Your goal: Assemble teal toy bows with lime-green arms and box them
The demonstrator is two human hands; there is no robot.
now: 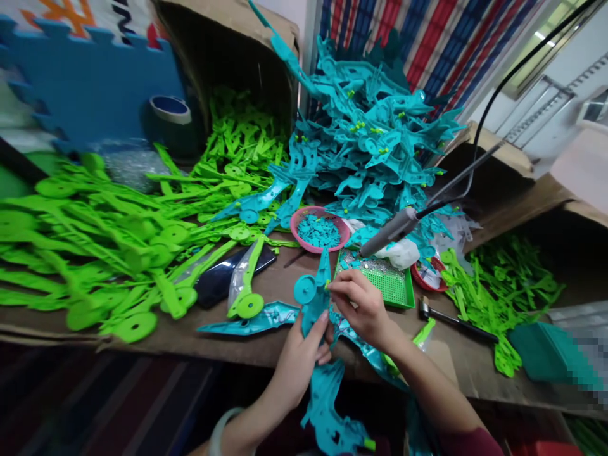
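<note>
My left hand (300, 354) is wrapped round a teal plastic part (311, 311) with a round disc on one side, held above the table's front edge. At its upper edge, my right hand (361, 305) pinches a tiny yellow-green piece (327, 286), touching or very close to the teal part. Behind the hands lies a long teal winged part (266, 320). Another teal piece (327, 405) hangs below my left hand. Left of the hands rests a green arm-shaped part (249, 305) with a round end.
Heaps of green parts (137, 234) spread left; teal parts (375, 133) pile up behind. A pink bowl (297, 235) holds small teal bits. A green tray (399, 288), a grey-handled corded tool (394, 228), a hammer (456, 320) and a dark phone-like slab (213, 284) lie around.
</note>
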